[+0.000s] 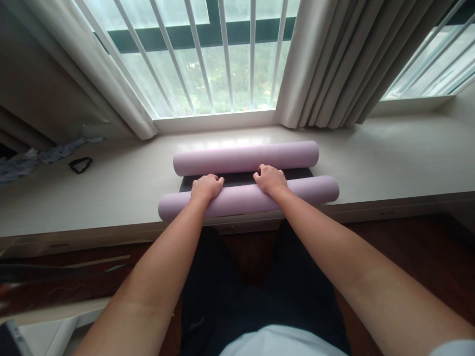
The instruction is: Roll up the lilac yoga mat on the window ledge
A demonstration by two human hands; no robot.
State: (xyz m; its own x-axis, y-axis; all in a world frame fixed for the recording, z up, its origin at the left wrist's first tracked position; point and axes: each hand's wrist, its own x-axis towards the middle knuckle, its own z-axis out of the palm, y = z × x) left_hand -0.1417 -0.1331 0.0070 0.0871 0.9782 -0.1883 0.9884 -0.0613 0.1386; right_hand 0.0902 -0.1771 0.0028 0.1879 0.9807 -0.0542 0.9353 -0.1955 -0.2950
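Note:
Two pink rolls lie side by side on the pale window ledge, joined by a dark flat strip (pixel 237 179) between them; they look like a mat rolled from both ends. The far roll (pixel 245 158) is near the window. On the near roll (pixel 237 200), at the ledge's front edge, my left hand (pixel 208 187) rests left of the middle, its fingers curled over the top. My right hand (pixel 270 179) grips the same roll right of the middle, fingers bent over its far side. Both hands' fingertips are partly hidden.
Grey curtains (pixel 334 64) hang on both sides of the barred window (pixel 208 64). A black loop (pixel 80 165) and crumpled grey cloth (pixel 18 168) lie on the ledge (pixel 401 153) at the left. Drawers are under the ledge's front edge.

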